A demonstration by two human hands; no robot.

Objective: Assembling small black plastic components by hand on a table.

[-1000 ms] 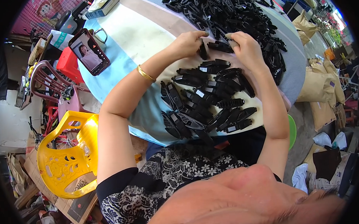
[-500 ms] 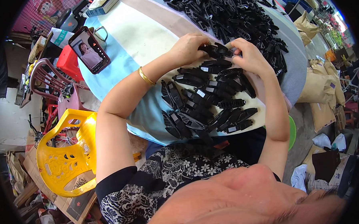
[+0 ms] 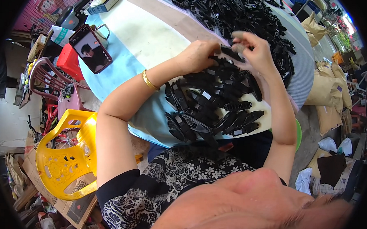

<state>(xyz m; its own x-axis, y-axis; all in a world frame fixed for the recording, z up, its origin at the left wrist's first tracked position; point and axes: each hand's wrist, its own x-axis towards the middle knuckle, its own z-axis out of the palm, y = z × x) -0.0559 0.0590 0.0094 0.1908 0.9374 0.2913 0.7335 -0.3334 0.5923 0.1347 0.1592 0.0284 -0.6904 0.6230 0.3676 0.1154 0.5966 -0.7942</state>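
Note:
My left hand (image 3: 199, 55) is at the far edge of the nearer group of black plastic parts (image 3: 209, 95). Its fingers are closed around a black plastic part (image 3: 232, 54) that sticks out to the right; the gripped end is mostly hidden. To the right, my right hand (image 3: 256, 54) is raised above the cloth, its fingers bent and apart, with nothing visible between them. Light-coloured coverings show on some of its fingertips. The nearer parts lie in rough rows, a few with small white patches.
A big heap of black parts (image 3: 232, 14) covers the far right of the cloth-covered round table (image 3: 147, 42). A phone (image 3: 91, 49) leans against a mug (image 3: 103, 31) at the left. A yellow plastic chair (image 3: 66, 160) stands left, and brown sacks (image 3: 323, 88) right.
My left hand has come down and nearer to the laid-out parts. My right hand has let go of the black part and lifted away. The phone's picture has changed.

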